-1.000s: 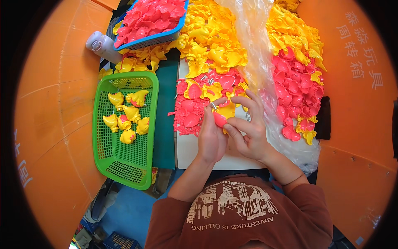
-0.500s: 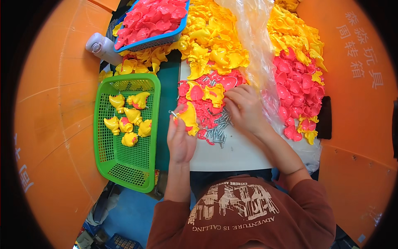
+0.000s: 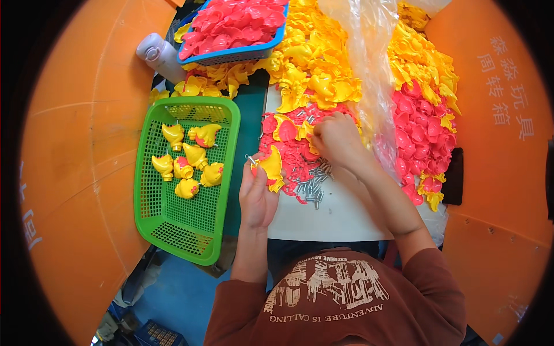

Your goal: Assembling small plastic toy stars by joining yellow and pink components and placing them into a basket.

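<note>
My left hand (image 3: 258, 193) is closed on a yellow plastic toy shell (image 3: 271, 164), which has red parts set in it and a metal pin sticking out at its upper left. My right hand (image 3: 339, 138) bends down over the parts pile, fingers curled and mostly hidden, beside another yellow shell (image 3: 303, 130). What those fingers hold, if anything, does not show. Around them lie small red plastic pieces (image 3: 291, 153) and a red oval piece (image 3: 287, 130). Several short metal pins (image 3: 313, 189) are heaped on the white tabletop (image 3: 334, 222), nearer to me.
At the left, a green basket (image 3: 231, 167) contains several assembled yellow toy heads (image 3: 196, 154). A blue basket (image 3: 231, 56) of red shells stands behind, beside a pale bottle (image 3: 161, 57). Yellow shells (image 3: 317, 52), clear plastic sheeting (image 3: 372, 75) and red shells (image 3: 421, 127) fill the back and right.
My right hand has turned and curled further down over the parts, covering more of the yellow shell beside it. My left hand keeps the toy shell. The whole view has shifted slightly.
</note>
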Motion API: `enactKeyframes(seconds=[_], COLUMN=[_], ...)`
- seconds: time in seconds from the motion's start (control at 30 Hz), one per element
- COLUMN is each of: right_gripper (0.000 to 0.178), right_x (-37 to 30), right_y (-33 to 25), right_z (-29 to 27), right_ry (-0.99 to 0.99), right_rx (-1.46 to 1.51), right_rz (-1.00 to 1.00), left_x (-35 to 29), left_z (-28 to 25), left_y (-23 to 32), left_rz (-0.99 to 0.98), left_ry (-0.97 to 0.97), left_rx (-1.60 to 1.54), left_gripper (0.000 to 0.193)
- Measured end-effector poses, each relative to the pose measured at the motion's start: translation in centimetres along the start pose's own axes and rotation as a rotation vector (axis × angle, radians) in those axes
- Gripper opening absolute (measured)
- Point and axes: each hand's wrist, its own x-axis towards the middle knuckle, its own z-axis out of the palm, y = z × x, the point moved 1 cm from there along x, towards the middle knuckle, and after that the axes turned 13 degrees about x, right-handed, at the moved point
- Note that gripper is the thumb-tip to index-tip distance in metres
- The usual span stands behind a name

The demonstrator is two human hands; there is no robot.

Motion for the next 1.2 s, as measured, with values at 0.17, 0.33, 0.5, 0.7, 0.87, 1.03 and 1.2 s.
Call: enactKeyframes(seconds=[0.17, 0.33, 0.5, 0.7, 0.87, 1.03, 1.2], right_gripper=[0.012, 0.031, 0.037, 0.032, 0.034, 0.029, 0.046], right_x=[0.7, 6.1, 8.6, 0.5, -5.8, -7.8, -9.5], right_y=[-0.1, -0.1, 0.7, -0.3, -1.0, -0.3, -1.9], right_z=[-1.2, -0.2, -0.8, -3.8, -4.3, -5.8, -4.2], right_ry=[0.309, 0.550, 0.031, 0.272, 0.109, 0.175, 0.407], right_rx=[0.111, -0.114, -0.100, 0.964, 1.224, 0.845, 0.715], right_rz=[-0.159, -0.431, -0.147, -0.242, -0.299, -0.442, -0.209], left_x=[0.0, 0.3, 0.2, 0.7, 1.1, 0.8, 0.1], left_z=[0.5, 1.6, 1.5, 1.9, 5.2, 6.7, 8.4], left_y=[-0.1, -0.3, -0.1, -0.1, -0.8, -1.3, -2.1], left_rz=[-0.006, -0.006, -0.004, -0.053, -0.262, -0.173, -0.044], left_ry=[-0.004, -0.016, -0.007, -0.110, -0.217, -0.300, -0.235], left_rx=[0.005, 0.032, 0.026, -0.088, -0.196, -0.152, -0.002], left_gripper=[0.031, 0.031, 0.031, 0.035, 0.045, 0.043, 0.043])
